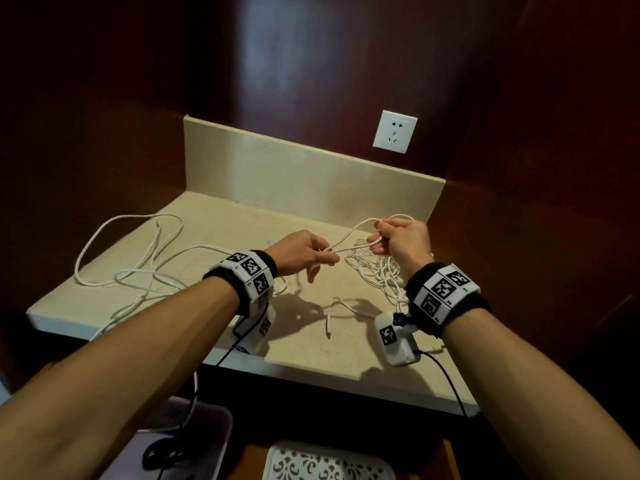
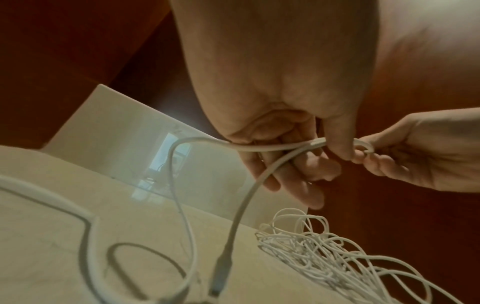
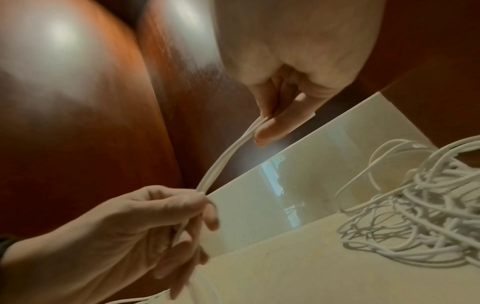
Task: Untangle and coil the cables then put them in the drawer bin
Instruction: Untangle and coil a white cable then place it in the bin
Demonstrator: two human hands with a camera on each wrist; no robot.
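Observation:
A thick white cable (image 1: pixel 349 242) is stretched as a doubled strand between both hands above the beige countertop (image 1: pixel 221 216). My left hand (image 1: pixel 323 252) pinches one end of the doubled strand; in the left wrist view the cable (image 2: pixel 249 191) hangs from the left hand (image 2: pixel 306 148) down to a plug (image 2: pixel 221 273). My right hand (image 1: pixel 377 235) pinches the folded loop; the right wrist view shows the strand (image 3: pixel 223 160) running from the right hand (image 3: pixel 270 125) to the left hand (image 3: pixel 182 205). A tangle of thin white cable (image 1: pixel 377 271) lies under the right hand.
Long loose loops of white cable (image 1: pixel 138 268) sprawl over the counter's left half. A loose cable end (image 1: pixel 329 323) lies near the front edge. A wall socket (image 1: pixel 394 131) sits above the backsplash. Below the counter are a white patterned bin (image 1: pixel 325 462) and a lilac tray (image 1: pixel 194 441).

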